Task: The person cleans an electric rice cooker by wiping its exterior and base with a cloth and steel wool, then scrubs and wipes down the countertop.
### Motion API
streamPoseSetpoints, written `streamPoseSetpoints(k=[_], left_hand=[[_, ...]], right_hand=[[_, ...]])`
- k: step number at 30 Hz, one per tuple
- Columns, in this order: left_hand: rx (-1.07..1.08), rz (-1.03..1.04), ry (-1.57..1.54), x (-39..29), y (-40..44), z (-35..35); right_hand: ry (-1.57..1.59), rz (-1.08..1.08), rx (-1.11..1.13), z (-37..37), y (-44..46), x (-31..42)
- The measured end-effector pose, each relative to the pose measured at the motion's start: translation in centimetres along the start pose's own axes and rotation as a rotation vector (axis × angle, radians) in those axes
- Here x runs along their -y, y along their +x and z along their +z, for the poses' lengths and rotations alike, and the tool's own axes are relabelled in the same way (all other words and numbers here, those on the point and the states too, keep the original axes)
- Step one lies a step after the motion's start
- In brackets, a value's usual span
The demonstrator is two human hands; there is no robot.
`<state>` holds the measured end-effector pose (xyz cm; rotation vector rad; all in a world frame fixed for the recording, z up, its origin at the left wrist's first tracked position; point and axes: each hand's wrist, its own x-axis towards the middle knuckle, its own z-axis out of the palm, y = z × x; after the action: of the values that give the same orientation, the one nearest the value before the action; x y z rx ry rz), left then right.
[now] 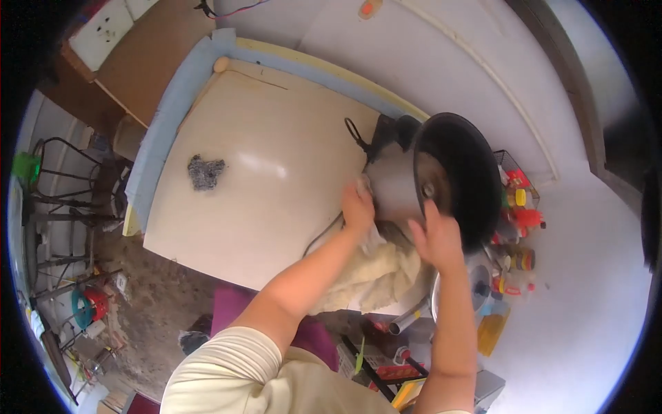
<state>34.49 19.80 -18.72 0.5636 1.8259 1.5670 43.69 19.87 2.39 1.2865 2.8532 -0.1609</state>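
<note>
At the far left we note dark metal frames (72, 218) standing beside the brown floor, with a red plastic item (97, 303) low among them. Next comes a light-blue edging (165, 117), which lines the left and far sides of a cream tabletop (262, 228). On the tabletop's left part we record a gray steel-wool scourer (205, 172), well apart from both hands. A small, rounded tan item (221, 65) sits at the far left corner. Below the near edge we see part of a purple surface (231, 307).

Further right, the left hand (358, 207) is at the outer wall of the pot, its fingers bent inward; a pale scrap shows at the fingertips, but we cannot tell how firmly it is held. A crumpled cream cloth (372, 276) lies just beneath, on the near edge of the tabletop.

The pot (395, 183), gray outside and black inside, is at the right end of the tabletop, tipped on its side with its mouth facing right. A dark loop (359, 141) projects on its left. The right hand (440, 240) is at the near-left part of the rim, with one digit spread from the others; we cannot tell whether it grips.

At the far right, yellow- and red-topped containers (519, 197) are grouped near the white wall (586, 276).
</note>
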Motion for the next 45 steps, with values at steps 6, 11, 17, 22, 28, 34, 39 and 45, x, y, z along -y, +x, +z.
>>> streamPoseSetpoints(k=[6, 11, 17, 22, 28, 34, 39, 45], left_hand=[[0.389, -0.448, -0.325, -3.3, -4.3, -5.1], [0.562, -0.658, -0.531, -3.3, -4.5, -9.7], [0.52, -0.684, -0.899, -5.7, 0.2, -19.7], [0.717, -0.607, -0.748, -4.7, 2.2, -24.4], [0.481, 0.537, 0.846, -0.7, 8.9, -34.4], [0.44, 0.543, 1.027, -2.0, 15.2, -37.1], [0.525, 0.669, 0.971, 0.7, 19.7, -37.6], [0.535, 0.719, 0.996, 1.3, 23.0, -38.9]], right_hand=[[-0.003, -0.03, -0.071, 0.2, -0.2, -0.1], [-0.119, 0.099, -0.003, -0.3, -0.2, 0.8], [0.028, 0.025, -0.294, -1.4, -0.1, 8.9], [0.657, 0.074, -0.138, 9.5, 1.1, 18.4], [0.429, 0.227, -0.04, 22.5, 3.3, 23.3], [0.347, 0.352, -0.162, 23.9, 5.6, 24.7], [0.299, 0.374, -0.208, 24.2, 10.2, 22.0], [0.17, 0.553, -0.34, 26.0, 20.0, 14.1]])
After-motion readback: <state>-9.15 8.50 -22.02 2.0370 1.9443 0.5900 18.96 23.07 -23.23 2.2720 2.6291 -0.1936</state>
